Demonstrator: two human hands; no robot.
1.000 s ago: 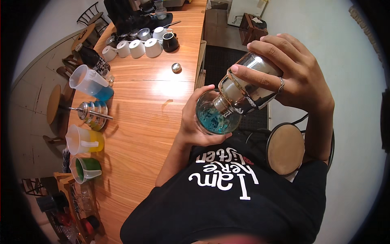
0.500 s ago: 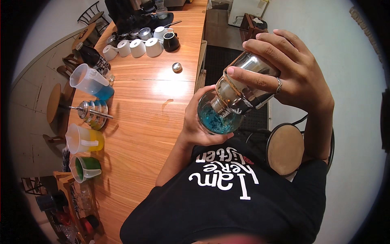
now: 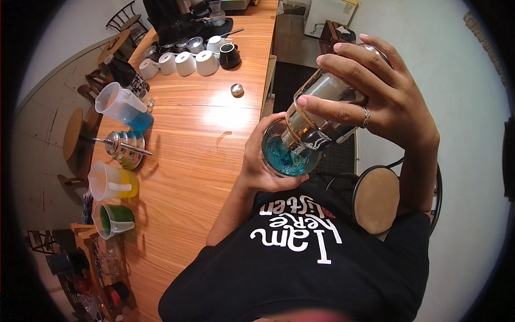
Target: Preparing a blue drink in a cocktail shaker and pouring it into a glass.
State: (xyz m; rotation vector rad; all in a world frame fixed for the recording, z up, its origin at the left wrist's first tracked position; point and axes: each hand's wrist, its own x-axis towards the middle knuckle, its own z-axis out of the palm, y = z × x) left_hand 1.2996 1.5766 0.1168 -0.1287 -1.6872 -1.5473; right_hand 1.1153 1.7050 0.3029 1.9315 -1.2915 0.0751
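Observation:
A clear drinking glass (image 3: 274, 162) with blue liquid in it is wrapped by the fingers and thumb of my left hand (image 3: 256, 163), near the table's right edge. Above it, my right hand (image 3: 383, 91) grips a shiny cocktail shaker (image 3: 328, 104), tilted steeply with its narrow mouth down at the glass's rim. Reflections on the shaker hide whether liquid is flowing from it. On the table lies a small round metal cap (image 3: 237, 89), apart from both hands.
Along the table's left side stand plastic jugs of blue (image 3: 140, 120), yellow (image 3: 131, 180) and green liquid (image 3: 123, 217), plus a metal-banded vessel (image 3: 129, 149). Upturned white cups (image 3: 185, 64) and a black cup (image 3: 229, 56) sit farther back. A round stool (image 3: 377, 198) stands at my right.
The shaker and my right hand have shifted very slightly, with the mouth still at the glass. My left hand keeps its hold on the glass. The whole view has moved a little.

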